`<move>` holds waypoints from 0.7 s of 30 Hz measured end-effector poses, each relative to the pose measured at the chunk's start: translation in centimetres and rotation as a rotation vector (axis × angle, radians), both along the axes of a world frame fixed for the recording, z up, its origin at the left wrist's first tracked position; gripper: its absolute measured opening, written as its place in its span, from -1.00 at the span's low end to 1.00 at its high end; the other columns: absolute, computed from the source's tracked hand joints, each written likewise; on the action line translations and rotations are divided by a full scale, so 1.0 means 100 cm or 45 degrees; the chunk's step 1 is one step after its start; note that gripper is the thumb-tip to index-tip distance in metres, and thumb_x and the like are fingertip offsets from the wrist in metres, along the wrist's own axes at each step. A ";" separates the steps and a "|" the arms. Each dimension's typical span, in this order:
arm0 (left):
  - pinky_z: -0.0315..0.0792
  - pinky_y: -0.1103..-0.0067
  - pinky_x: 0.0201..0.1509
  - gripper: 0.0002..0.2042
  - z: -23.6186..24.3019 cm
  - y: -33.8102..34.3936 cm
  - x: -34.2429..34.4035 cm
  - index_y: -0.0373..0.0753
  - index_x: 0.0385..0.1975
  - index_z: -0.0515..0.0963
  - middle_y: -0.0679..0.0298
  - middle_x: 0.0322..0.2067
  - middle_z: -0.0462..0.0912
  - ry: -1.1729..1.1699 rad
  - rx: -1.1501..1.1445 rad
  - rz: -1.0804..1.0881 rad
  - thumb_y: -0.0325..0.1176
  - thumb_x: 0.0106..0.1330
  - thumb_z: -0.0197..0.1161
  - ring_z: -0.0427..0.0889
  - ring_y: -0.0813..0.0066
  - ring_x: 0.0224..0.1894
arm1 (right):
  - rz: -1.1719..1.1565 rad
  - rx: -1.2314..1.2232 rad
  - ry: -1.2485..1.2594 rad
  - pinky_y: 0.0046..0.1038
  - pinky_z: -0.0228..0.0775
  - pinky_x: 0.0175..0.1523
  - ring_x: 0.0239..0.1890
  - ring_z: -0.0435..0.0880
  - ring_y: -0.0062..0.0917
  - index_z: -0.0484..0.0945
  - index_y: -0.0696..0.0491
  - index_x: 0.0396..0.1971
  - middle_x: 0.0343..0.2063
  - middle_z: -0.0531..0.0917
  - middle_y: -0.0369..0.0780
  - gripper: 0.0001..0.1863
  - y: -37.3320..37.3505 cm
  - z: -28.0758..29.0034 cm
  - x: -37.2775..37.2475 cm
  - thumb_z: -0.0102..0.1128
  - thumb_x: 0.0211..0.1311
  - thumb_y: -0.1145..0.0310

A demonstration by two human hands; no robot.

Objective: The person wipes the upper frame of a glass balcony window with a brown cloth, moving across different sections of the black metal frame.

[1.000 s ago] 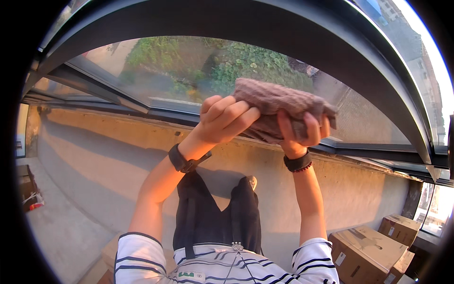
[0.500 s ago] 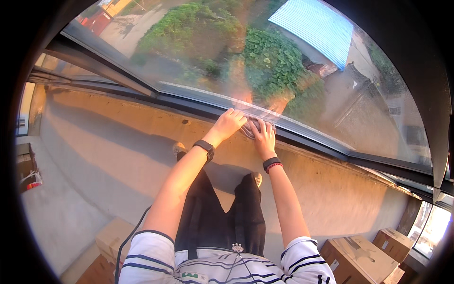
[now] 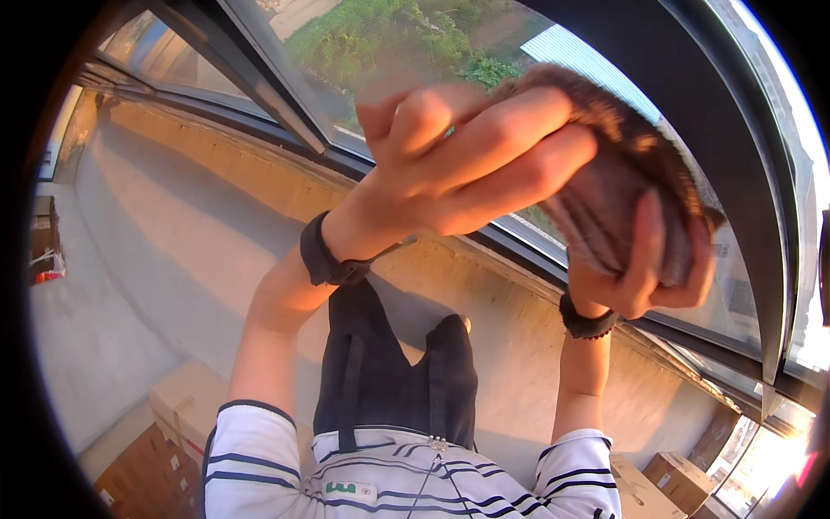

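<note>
A brown-grey cloth [image 3: 605, 208] is raised close to my view, partly unfolded and slightly blurred, in front of the window pane [image 3: 406, 43]. My left hand [image 3: 467, 151] has bent fingers at the cloth's left edge, gripping it. On the lower right side, my right hand [image 3: 644, 268] curls its fingers and thumb over the same cloth. Both hands are lifted off the dark window frame [image 3: 536, 246]. A dark watch [image 3: 324, 251] sits on my left wrist and a black band [image 3: 588, 320] on my right.
Below the window runs a low wall with a sandy-coloured ledge [image 3: 207, 164]. Cardboard boxes stand at the lower left [image 3: 151, 471] and lower right [image 3: 679, 480]. A dark curved window post [image 3: 735, 112] rises at the right. Outside are green plants and a blue-white roof.
Both hands have come up from the bottom of the window frame toward me, the right one farther right. The bunched cloth came along and is now spread between them. My view has shifted rightward.
</note>
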State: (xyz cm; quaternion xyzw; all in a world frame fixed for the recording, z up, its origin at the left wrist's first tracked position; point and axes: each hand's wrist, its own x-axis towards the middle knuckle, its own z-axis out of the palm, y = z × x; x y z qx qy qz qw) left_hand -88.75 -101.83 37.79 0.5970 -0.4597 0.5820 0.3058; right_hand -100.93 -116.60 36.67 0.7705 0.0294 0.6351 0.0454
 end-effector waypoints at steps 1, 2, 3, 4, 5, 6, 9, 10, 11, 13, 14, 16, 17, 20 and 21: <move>0.16 0.61 -0.17 -0.72 0.005 -0.010 0.003 0.08 -0.28 0.63 0.55 -0.24 0.56 -0.012 -0.120 -0.004 -0.28 -0.08 0.34 0.37 0.64 -0.36 | 0.021 0.023 -0.058 -0.28 0.41 0.07 0.04 0.42 -0.27 0.62 0.05 -0.17 0.00 0.33 -0.10 -0.57 0.001 0.003 0.007 0.47 -0.07 0.21; 0.14 0.61 -0.19 -0.74 0.009 -0.021 0.006 0.13 -0.32 0.61 0.61 -0.27 0.54 -0.023 -0.233 -0.008 -0.25 -0.09 0.31 0.35 0.67 -0.39 | 0.047 0.051 -0.118 -0.27 0.41 0.07 0.03 0.42 -0.26 0.56 0.05 -0.14 -0.01 0.33 -0.10 -0.52 0.000 0.002 0.015 0.47 -0.09 0.19; 0.13 0.62 -0.20 -0.76 -0.005 -0.024 0.008 0.15 -0.34 0.61 0.63 -0.29 0.53 -0.021 -0.262 -0.034 -0.24 -0.08 0.29 0.35 0.69 -0.42 | 0.077 0.079 -0.180 -0.27 0.41 0.07 0.03 0.43 -0.24 0.51 0.06 -0.11 -0.03 0.32 -0.10 -0.46 -0.001 0.000 0.023 0.47 -0.10 0.16; 0.12 0.63 -0.21 -0.78 -0.019 -0.027 0.010 0.17 -0.35 0.60 0.66 -0.31 0.51 -0.017 -0.295 -0.063 -0.24 -0.07 0.27 0.35 0.70 -0.44 | 0.174 0.234 -0.199 -0.23 0.41 0.08 0.02 0.44 -0.24 0.46 0.01 -0.11 -0.04 0.33 -0.11 -0.47 -0.001 -0.023 0.026 0.47 -0.13 0.25; 0.11 0.65 -0.22 -0.79 -0.031 -0.029 0.012 0.19 -0.37 0.59 0.69 -0.33 0.50 -0.016 -0.331 -0.092 -0.23 -0.07 0.25 0.34 0.71 -0.47 | 0.271 0.388 -0.217 -0.20 0.41 0.09 0.01 0.45 -0.25 0.40 -0.04 -0.11 -0.06 0.33 -0.12 -0.45 -0.002 -0.053 0.026 0.46 -0.17 0.34; 0.16 0.66 -0.26 -0.80 -0.047 -0.019 0.014 0.13 -0.37 0.60 0.65 -0.33 0.51 0.068 -0.239 -0.175 -0.28 -0.05 0.28 0.37 0.68 -0.49 | 0.367 0.551 -0.228 -0.17 0.41 0.10 0.00 0.46 -0.25 0.35 -0.09 -0.11 -0.08 0.33 -0.14 -0.41 0.000 -0.081 0.026 0.46 -0.20 0.43; 0.29 0.62 -0.35 -0.75 -0.120 0.014 0.011 -0.03 -0.38 0.60 0.52 -0.35 0.55 0.392 0.007 -0.298 -0.38 -0.15 0.32 0.43 0.58 -0.50 | 0.005 -0.001 0.168 -0.24 0.37 0.02 -0.11 0.40 -0.32 0.59 -0.28 -0.27 -0.16 0.32 -0.30 -0.58 0.012 -0.138 0.019 0.44 -0.20 0.44; 0.31 0.59 -0.34 -0.76 -0.151 0.020 0.007 -0.06 -0.40 0.59 0.48 -0.36 0.53 0.506 0.100 -0.295 -0.41 -0.15 0.29 0.45 0.55 -0.49 | -0.003 0.001 0.125 -0.28 0.34 0.03 -0.08 0.34 -0.34 0.66 -0.38 -0.35 -0.21 0.35 -0.37 -0.68 0.015 -0.170 0.020 0.36 -0.12 0.40; 0.32 0.55 -0.34 -0.74 -0.178 0.025 0.006 -0.09 -0.37 0.57 0.47 -0.37 0.51 0.613 0.264 -0.282 -0.44 -0.15 0.27 0.46 0.50 -0.48 | 0.025 0.068 0.288 -0.27 0.32 0.04 -0.05 0.31 -0.37 0.65 -0.42 -0.28 -0.19 0.39 -0.40 -0.62 0.016 -0.199 0.013 0.30 -0.11 0.41; 0.36 0.50 -0.34 -0.71 -0.235 0.036 0.007 -0.14 -0.32 0.54 0.38 -0.35 0.54 0.788 0.485 -0.205 -0.48 -0.15 0.26 0.53 0.43 -0.44 | 0.028 0.012 0.615 -0.24 0.23 0.10 -0.02 0.35 -0.34 0.65 -0.41 -0.22 -0.08 0.38 -0.36 -0.57 0.017 -0.252 0.003 0.23 -0.11 0.43; 0.37 0.49 -0.34 -0.71 -0.260 0.039 0.009 -0.15 -0.33 0.53 0.34 -0.35 0.55 0.883 0.572 -0.180 -0.49 -0.15 0.26 0.56 0.40 -0.44 | 0.039 -0.007 0.760 -0.25 0.21 0.11 -0.01 0.35 -0.37 0.64 -0.41 -0.17 -0.06 0.39 -0.37 -0.55 0.019 -0.270 0.002 0.21 -0.10 0.44; 0.40 0.48 -0.35 -0.73 -0.302 0.040 0.015 -0.17 -0.34 0.51 0.30 -0.36 0.56 1.047 0.776 -0.108 -0.50 -0.14 0.26 0.59 0.37 -0.43 | 0.026 -0.024 1.022 -0.27 0.19 0.13 0.00 0.36 -0.43 0.61 -0.39 -0.12 -0.04 0.40 -0.40 -0.54 0.025 -0.296 0.005 0.16 -0.06 0.42; 0.41 0.47 -0.36 -0.75 -0.321 0.040 0.017 -0.17 -0.36 0.51 0.28 -0.37 0.55 1.121 0.893 -0.054 -0.50 -0.12 0.25 0.60 0.36 -0.43 | 0.010 -0.019 1.144 -0.28 0.19 0.13 0.00 0.37 -0.46 0.60 -0.38 -0.10 -0.03 0.42 -0.42 -0.55 0.029 -0.307 0.008 0.14 -0.03 0.40; 0.42 0.46 -0.38 -0.78 -0.335 0.040 0.019 -0.17 -0.39 0.49 0.29 -0.41 0.53 1.179 1.021 0.056 -0.51 -0.10 0.24 0.62 0.37 -0.45 | -0.040 0.045 1.301 -0.30 0.20 0.11 0.02 0.38 -0.48 0.57 -0.33 -0.06 -0.02 0.43 -0.42 -0.55 0.044 -0.315 0.015 0.11 0.00 0.40; 0.42 0.46 -0.39 -0.79 -0.332 0.042 0.016 -0.17 -0.40 0.48 0.30 -0.43 0.52 1.176 1.033 0.081 -0.51 -0.09 0.23 0.62 0.38 -0.46 | -0.058 0.082 1.325 -0.30 0.21 0.10 0.02 0.39 -0.47 0.57 -0.31 -0.04 -0.02 0.43 -0.41 -0.54 0.051 -0.310 0.014 0.11 0.01 0.41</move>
